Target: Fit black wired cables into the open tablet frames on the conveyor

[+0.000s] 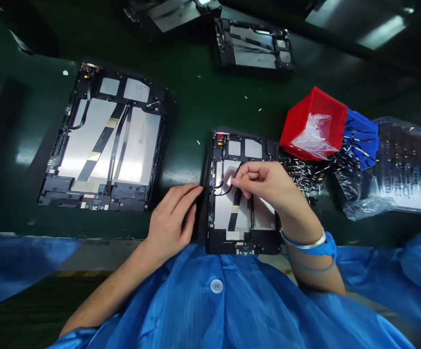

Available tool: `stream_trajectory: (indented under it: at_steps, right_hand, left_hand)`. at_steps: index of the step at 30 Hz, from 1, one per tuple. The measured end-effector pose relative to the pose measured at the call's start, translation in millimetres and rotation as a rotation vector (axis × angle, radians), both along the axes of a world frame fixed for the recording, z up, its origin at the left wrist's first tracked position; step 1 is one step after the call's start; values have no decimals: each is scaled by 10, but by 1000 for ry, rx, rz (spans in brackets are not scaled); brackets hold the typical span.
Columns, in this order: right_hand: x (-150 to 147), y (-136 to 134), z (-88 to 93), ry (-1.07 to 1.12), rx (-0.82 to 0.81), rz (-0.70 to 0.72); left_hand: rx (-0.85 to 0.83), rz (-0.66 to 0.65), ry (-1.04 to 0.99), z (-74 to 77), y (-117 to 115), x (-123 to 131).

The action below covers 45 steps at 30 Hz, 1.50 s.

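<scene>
An opened tablet chassis lies on the dark green belt in front of me, showing silver shielding, black flex cables and a thin black wire. My left hand rests flat against its left edge, fingers stretched out. My right hand hovers over the upper middle of the chassis. Its fingertips are pinched together near the black wire and a flex cable. What they pinch is too small to make out. A blue wrist strap circles my right wrist.
A second, larger-looking open chassis lies to the left, a third at the back. To the right stand a red bin, a blue bin, loose small black parts and a clear plastic bag.
</scene>
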State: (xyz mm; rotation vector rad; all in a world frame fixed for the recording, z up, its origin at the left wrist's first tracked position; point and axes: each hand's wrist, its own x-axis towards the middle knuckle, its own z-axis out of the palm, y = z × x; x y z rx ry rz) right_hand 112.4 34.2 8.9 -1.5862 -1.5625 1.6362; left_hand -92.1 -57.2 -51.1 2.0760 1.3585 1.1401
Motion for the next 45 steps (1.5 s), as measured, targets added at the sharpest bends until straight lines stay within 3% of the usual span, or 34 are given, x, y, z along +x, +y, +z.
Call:
stream_trajectory:
  at_steps: [8,18,23,29,45]
  right_hand:
    - [-77,57,-60,-121,50,-2]
    - [-45,121,-62,-167,127,139]
    - [-49,159,-58,-166,96,155]
    - [-70,209,-77,-241,166,227]
    - [-57,173,-71,-292,226,236]
  left_hand:
    - [101,-148,333,-77,49,-36]
    - [124,-86,339,-101,57,19]
    - [149,-102,315,-109,71,21]
    - [129,-108,319,-123,71,9]
    - [178,-67,435,-1,104,65]
